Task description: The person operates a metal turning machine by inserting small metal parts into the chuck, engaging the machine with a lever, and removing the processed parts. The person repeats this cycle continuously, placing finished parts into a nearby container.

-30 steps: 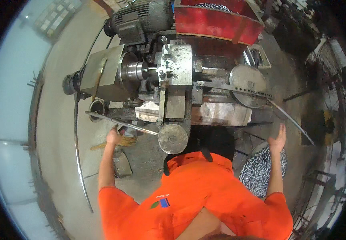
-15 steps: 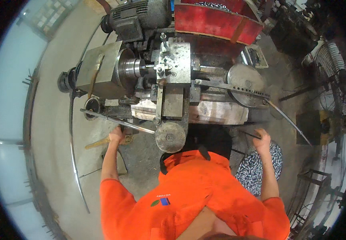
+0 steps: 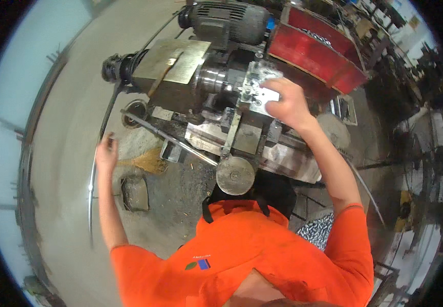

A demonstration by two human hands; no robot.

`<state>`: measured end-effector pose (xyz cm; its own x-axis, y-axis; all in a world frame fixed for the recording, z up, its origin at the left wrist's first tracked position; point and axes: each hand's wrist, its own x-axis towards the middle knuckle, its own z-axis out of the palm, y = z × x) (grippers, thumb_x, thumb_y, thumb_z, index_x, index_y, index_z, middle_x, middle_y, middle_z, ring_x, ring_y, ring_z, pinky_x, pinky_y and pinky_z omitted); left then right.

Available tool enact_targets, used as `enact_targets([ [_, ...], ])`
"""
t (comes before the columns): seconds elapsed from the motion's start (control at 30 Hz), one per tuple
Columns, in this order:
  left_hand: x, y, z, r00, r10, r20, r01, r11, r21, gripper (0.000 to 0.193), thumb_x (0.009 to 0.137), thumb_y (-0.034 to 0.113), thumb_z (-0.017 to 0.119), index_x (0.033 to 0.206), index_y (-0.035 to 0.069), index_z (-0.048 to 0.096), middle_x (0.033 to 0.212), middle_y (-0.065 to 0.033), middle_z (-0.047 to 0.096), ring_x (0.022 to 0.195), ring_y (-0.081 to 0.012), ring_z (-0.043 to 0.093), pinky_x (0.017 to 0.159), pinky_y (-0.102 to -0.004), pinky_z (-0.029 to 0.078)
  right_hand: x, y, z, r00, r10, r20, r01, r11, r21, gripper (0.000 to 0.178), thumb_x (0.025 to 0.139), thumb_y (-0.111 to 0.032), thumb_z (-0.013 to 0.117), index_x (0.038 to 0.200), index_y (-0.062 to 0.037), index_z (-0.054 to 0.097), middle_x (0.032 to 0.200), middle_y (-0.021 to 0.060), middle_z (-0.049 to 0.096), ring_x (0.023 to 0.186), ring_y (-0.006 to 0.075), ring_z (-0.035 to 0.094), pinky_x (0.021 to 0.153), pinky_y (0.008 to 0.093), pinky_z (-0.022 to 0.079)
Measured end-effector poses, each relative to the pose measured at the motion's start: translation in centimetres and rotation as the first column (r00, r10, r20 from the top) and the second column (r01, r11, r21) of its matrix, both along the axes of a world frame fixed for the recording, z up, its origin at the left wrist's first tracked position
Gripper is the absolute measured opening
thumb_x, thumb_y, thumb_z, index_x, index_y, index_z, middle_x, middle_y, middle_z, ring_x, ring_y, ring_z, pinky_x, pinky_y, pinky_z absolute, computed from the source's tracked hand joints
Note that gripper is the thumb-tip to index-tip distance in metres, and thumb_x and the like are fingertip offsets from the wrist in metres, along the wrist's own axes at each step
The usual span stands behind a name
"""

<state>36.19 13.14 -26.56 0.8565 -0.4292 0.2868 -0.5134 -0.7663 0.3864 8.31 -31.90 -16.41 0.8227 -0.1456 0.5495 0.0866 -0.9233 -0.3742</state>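
My right hand (image 3: 289,102) reaches over the bright metal tool block (image 3: 256,84) of a lathe-like machine. Its thumb and fingers are apart in a C shape over the block's right part; whether they press on it is hard to tell. Left of the block is the round, shiny spindle nose (image 3: 213,80). My left hand (image 3: 107,152) is out at the left, fingers loosely curled and apart, beside a long thin metal rod (image 3: 91,192). No held thing shows in it. A lever bar (image 3: 180,146) slopes down to a round metal disc (image 3: 235,175) before my body.
A red bin (image 3: 303,53) with metal pieces stands behind the machine, beside a motor (image 3: 229,23). A brush (image 3: 164,74) lies on the headstock cover (image 3: 180,59). A straw broom (image 3: 149,161) is on the floor. Small metal parts (image 3: 316,230) are heaped by my right side.
My right hand has left a dark handle at the lower right and moved up to the tool block. My left hand has swung outward to the left. The view has shifted and tilted.
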Motion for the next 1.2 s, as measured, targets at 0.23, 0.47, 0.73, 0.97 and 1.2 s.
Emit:
enact_targets([
  [0.23, -1.6, 10.1, 0.0, 0.928, 0.372, 0.016, -0.342, 0.836, 0.43, 0.039, 0.081, 0.035, 0.061, 0.109, 0.009, 0.061, 0.089, -0.0167, 0.065, 0.083, -0.0348, 0.064, 0.072, -0.0443, 0.05, 10.9, 3.5, -1.6, 0.862, -0.18, -0.474, 0.173, 0.983, -0.059, 0.021, 0.053, -0.019, 0.06, 0.066, -0.0059, 0.069, 0.073, 0.0198, 0.064, 0.071, 0.0377, 0.062, 0.068, 0.0411, 0.051],
  [0.47, 7.3, 13.0, -0.4, 0.835, 0.551, -0.002, -0.471, 0.716, 0.516, 0.031, 0.076, 0.03, 0.059, 0.096, 0.006, 0.065, 0.092, -0.0205, 0.065, 0.086, -0.0386, 0.063, 0.076, -0.0463, 0.05, 11.5, 3.4, -2.2, 0.844, -0.184, -0.503, 0.147, 0.983, -0.113, 0.027, 0.053, -0.021, 0.06, 0.07, -0.0025, 0.069, 0.072, 0.0209, 0.064, 0.073, 0.0356, 0.064, 0.069, 0.0401, 0.052],
  [0.73, -0.7, 8.5, -0.4, 0.835, 0.55, -0.006, -0.509, 0.777, 0.371, 0.029, 0.073, 0.027, 0.058, 0.089, 0.004, 0.065, 0.089, -0.0203, 0.065, 0.085, -0.0387, 0.062, 0.074, -0.046, 0.049, 11.4, 3.5, -2.6, 0.863, -0.187, -0.469, 0.125, 0.979, -0.162, 0.024, 0.052, -0.02, 0.059, 0.067, -0.0026, 0.068, 0.072, 0.021, 0.064, 0.074, 0.0364, 0.064, 0.069, 0.0413, 0.052],
  [0.97, -8.8, 4.0, -0.3, 0.897, 0.439, -0.053, -0.413, 0.874, 0.255, 0.03, 0.072, 0.03, 0.061, 0.084, 0.003, 0.063, 0.08, -0.0218, 0.064, 0.082, -0.0406, 0.062, 0.071, -0.0476, 0.048, 10.6, 3.8, -2.0, 0.827, -0.259, -0.499, 0.108, 0.944, -0.311, 0.022, 0.062, -0.022, 0.06, 0.073, -0.0047, 0.069, 0.081, 0.0153, 0.067, 0.081, 0.0312, 0.065, 0.076, 0.0398, 0.05],
  [1.2, -9.3, 4.3, -0.1, 0.902, 0.425, -0.073, -0.397, 0.885, 0.244, 0.032, 0.072, 0.026, 0.064, 0.089, 0.001, 0.059, 0.084, -0.0224, 0.063, 0.083, -0.041, 0.061, 0.072, -0.0477, 0.048, 2.3, -3.6, 5.5, 0.965, -0.223, -0.139, 0.194, 0.961, -0.195, 0.024, 0.056, -0.031, 0.059, 0.06, -0.0092, 0.069, 0.063, 0.0185, 0.062, 0.064, 0.0342, 0.061, 0.062, 0.0447, 0.049],
])
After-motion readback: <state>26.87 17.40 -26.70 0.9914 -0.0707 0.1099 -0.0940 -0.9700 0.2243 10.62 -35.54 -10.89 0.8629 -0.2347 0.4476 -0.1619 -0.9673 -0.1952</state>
